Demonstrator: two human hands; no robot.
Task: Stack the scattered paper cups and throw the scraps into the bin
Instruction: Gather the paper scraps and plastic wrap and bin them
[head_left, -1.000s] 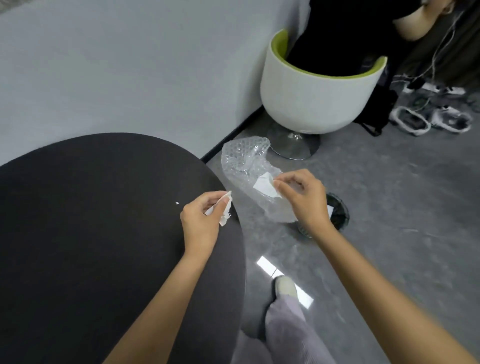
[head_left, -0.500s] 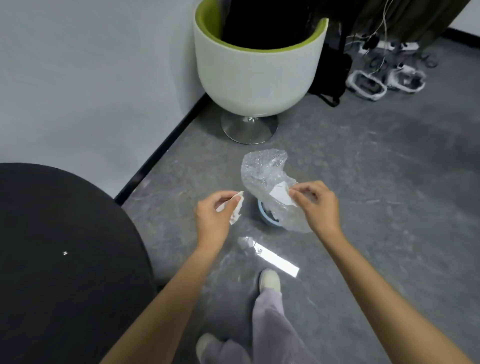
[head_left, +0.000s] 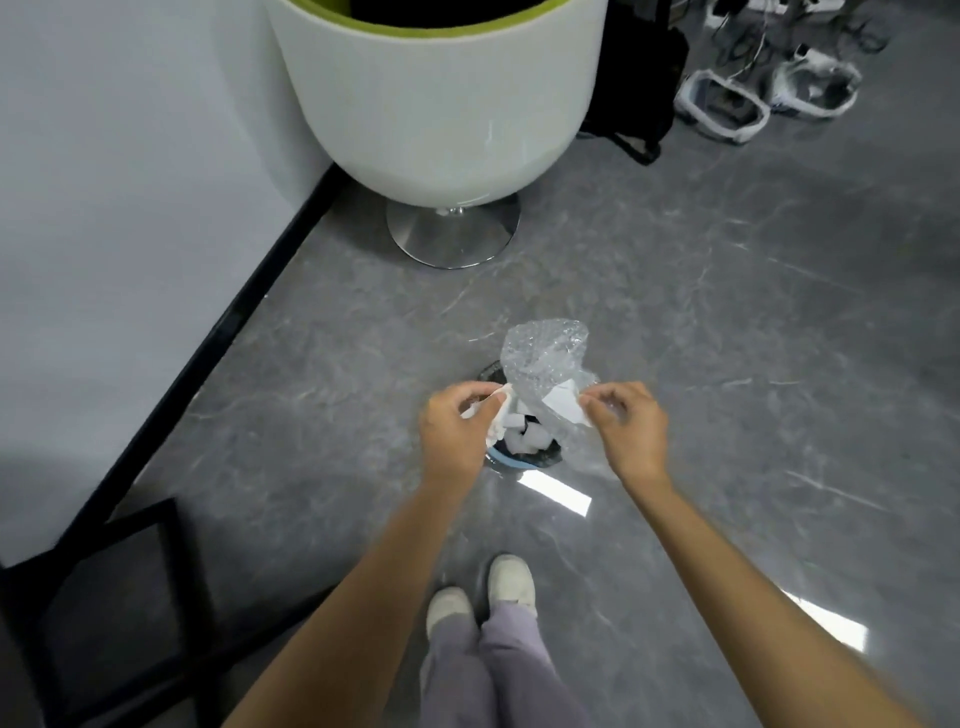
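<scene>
Along the left runs a pale wall (head_left: 130, 182), met at its foot by a black skirting strip (head_left: 234, 322) that slants up toward the middle. A black frame (head_left: 104, 571) stands in the lower left corner against that wall. Next comes a white tub chair (head_left: 441, 119) with a green rim, set on a round chrome base (head_left: 452, 234) on the grey marbled floor (head_left: 727, 338).

Below the chair, near the middle, the left hand (head_left: 454, 426) is curled, its thumb and fingertips pinching a crumpled white paper scrap (head_left: 498, 415) that hangs over the left edge of the bin (head_left: 506, 458). The bin is a small round one with a blue rim and a dark liner. It stands on the floor between the two hands and partly beneath them, and white scraps (head_left: 530, 441) already lie inside it.

Just right of the left hand, a sheet of clear bubble wrap (head_left: 543, 364) rises over the far side of the bin and droops across its opening. A white paper piece (head_left: 563, 402) shows through the bubble wrap. The right hand (head_left: 631, 426) pinches the bubble wrap's right edge between thumb and curled fingers. Whether it grips the paper piece as well cannot be told.

At the bottom, the person's pale shoes (head_left: 511, 579) and lilac trousers (head_left: 493, 670) stand just short of the bin, with a bright strip of reflected light on the floor between them. Further right, at the top, a black bag (head_left: 634, 88) leans beside the chair, and white strapped devices (head_left: 722, 106) with cables lie on the floor well apart from the bin
</scene>
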